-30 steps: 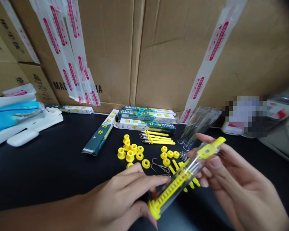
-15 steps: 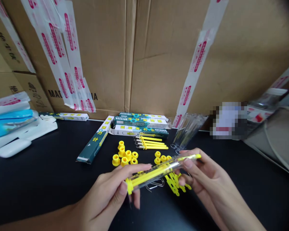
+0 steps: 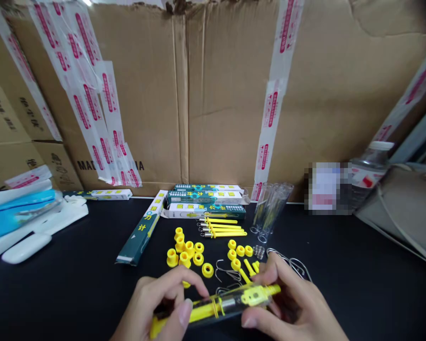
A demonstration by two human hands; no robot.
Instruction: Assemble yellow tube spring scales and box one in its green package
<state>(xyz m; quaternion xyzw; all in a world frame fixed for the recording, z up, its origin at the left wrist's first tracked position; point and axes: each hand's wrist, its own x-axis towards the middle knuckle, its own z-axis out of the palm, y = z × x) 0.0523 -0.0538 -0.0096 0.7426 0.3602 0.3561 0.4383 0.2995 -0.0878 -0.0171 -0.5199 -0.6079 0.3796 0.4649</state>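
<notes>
Over the desk's (image 3: 57, 293) near edge, the left hand (image 3: 156, 303) and right hand (image 3: 298, 308) each pinch one end of the tube (image 3: 230, 300), a grip that likely holds it level and steady. Their thumbs cover parts of its yellow scale. Both wrists run out of frame.

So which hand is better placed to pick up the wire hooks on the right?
Likely the right hand: it sits just short of the wire hooks, while the left hand pinches the other end of the clear tube, farther away.
</notes>
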